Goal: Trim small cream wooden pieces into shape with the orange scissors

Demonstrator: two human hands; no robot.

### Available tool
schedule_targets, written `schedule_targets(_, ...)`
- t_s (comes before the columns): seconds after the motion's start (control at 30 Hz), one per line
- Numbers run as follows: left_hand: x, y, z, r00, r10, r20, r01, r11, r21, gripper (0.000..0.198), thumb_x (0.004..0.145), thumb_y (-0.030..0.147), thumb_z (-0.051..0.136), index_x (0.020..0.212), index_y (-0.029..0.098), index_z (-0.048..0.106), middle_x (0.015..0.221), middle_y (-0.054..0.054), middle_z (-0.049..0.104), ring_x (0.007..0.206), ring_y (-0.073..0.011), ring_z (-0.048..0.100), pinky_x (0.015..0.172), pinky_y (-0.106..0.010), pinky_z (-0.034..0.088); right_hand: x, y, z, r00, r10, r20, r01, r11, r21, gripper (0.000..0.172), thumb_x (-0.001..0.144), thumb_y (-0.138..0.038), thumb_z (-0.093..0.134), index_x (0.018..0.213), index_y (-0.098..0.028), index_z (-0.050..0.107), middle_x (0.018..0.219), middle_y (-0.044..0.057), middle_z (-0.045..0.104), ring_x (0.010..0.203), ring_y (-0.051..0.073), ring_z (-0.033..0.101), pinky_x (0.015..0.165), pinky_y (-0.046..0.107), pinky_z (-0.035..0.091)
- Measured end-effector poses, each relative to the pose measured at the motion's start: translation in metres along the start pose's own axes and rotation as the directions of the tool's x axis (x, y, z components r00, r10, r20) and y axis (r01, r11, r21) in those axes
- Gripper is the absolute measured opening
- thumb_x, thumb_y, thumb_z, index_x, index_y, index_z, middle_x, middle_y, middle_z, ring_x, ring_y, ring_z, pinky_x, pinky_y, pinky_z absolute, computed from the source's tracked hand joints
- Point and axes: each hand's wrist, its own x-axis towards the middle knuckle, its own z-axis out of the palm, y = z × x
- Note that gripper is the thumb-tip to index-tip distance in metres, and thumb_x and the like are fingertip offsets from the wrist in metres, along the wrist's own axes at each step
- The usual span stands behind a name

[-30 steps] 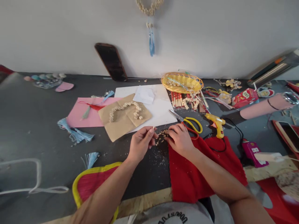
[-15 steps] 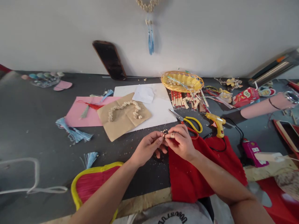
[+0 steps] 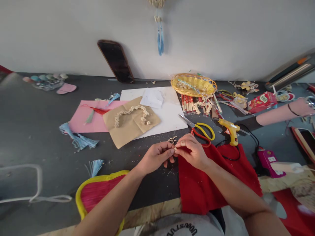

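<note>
My left hand (image 3: 157, 156) and my right hand (image 3: 192, 151) meet fingertip to fingertip above the dark table. Between their pinched thumbs and forefingers sits a tiny cream-coloured piece (image 3: 175, 148), too small to name surely. Just beyond the fingers lie several small cream pieces (image 3: 173, 139). A red cloth (image 3: 197, 183) spreads under my right forearm. Scissors (image 3: 204, 129) with yellow and red handles rest beyond my right hand, their blades toward the paper. On the brown paper (image 3: 118, 137) is a curved chain of small cream clusters (image 3: 130, 110).
A yellow glue gun (image 3: 231, 129) with its cord lies to the right, near a purple power socket (image 3: 270, 160). Behind it stand a wicker basket (image 3: 209, 88) and a pink bottle (image 3: 280, 114). Blue tassels (image 3: 80, 137) lie left. A phone (image 3: 115, 60) leans on the wall.
The fingertips have closed nearer together around the tiny piece, and the right thumb and forefinger have shifted slightly. The view has moved a little; the objects on the table stay in place.
</note>
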Motion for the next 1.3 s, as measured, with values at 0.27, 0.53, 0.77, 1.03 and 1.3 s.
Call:
schedule_targets(0.27, -0.0013, -0.0003, 0.0001, 1.0, 0.001, 0.027, -0.003, 0.998, 0.069, 0.037, 0.084, 0.049, 0.061, 0.083, 0.012, 0.061, 0.062, 0.0, 0.061, 0.046, -0.005, 0.051, 0.042, -0.016, 0.042, 0.0006, 0.0022, -0.0037, 0.998, -0.038, 0.04, 0.036, 0.997, 0.063, 0.014, 0.089, -0.02, 0.065, 0.102, -0.023, 0.069, 0.086, 0.004, 0.07, 0.081, 0.016, 0.063, 0.073, 0.032, 0.055)
schedule_targets(0.53, -0.0007, -0.0001, 0.0045, 1.0, -0.028, 0.008, 0.029, 0.999, -0.034, 0.035, 0.081, 0.047, 0.066, 0.081, 0.013, 0.062, 0.064, -0.001, 0.063, 0.047, -0.0065, 0.053, 0.041, -0.016, 0.044, 0.0002, -0.0001, -0.0026, 0.998, -0.068, 0.014, 0.067, 0.996, 0.051, 0.012, 0.089, -0.018, 0.063, 0.098, -0.021, 0.071, 0.082, 0.004, 0.071, 0.075, 0.014, 0.064, 0.067, 0.028, 0.056)
schedule_targets(0.77, -0.0014, 0.0003, 0.0058, 1.0, -0.027, 0.003, 0.028, 0.997, -0.067, 0.033, 0.08, 0.043, 0.069, 0.088, 0.012, 0.064, 0.076, -0.005, 0.066, 0.054, -0.0081, 0.057, 0.043, -0.017, 0.047, -0.0007, -0.0005, -0.0048, 0.999, 0.041, 0.03, -0.043, 0.998, 0.049, 0.011, 0.09, -0.022, 0.062, 0.096, -0.021, 0.071, 0.083, 0.004, 0.07, 0.078, 0.014, 0.066, 0.069, 0.028, 0.058)
schedule_targets(1.03, -0.0016, -0.0026, 0.0068, 0.999, -0.015, -0.048, 0.013, 1.0, -0.027, 0.032, 0.081, 0.044, 0.066, 0.092, 0.014, 0.06, 0.077, -0.004, 0.067, 0.052, -0.0079, 0.057, 0.041, -0.017, 0.046, -0.0026, 0.0004, -0.0035, 0.998, 0.065, 0.023, -0.067, 0.995, 0.073, 0.009, 0.088, -0.019, 0.065, 0.095, -0.02, 0.071, 0.084, 0.004, 0.069, 0.079, 0.013, 0.066, 0.071, 0.026, 0.058)
schedule_targets(1.3, -0.0023, 0.0016, 0.0084, 0.997, -0.006, -0.071, 0.01, 0.998, 0.06, 0.03, 0.081, 0.044, 0.064, 0.081, 0.014, 0.06, 0.065, -0.001, 0.064, 0.044, -0.005, 0.05, 0.038, -0.014, 0.041, -0.0026, 0.0001, -0.0024, 0.998, 0.058, 0.016, -0.059, 0.996, 0.067, 0.009, 0.089, -0.021, 0.064, 0.096, -0.021, 0.07, 0.084, 0.004, 0.07, 0.079, 0.014, 0.066, 0.07, 0.027, 0.058)
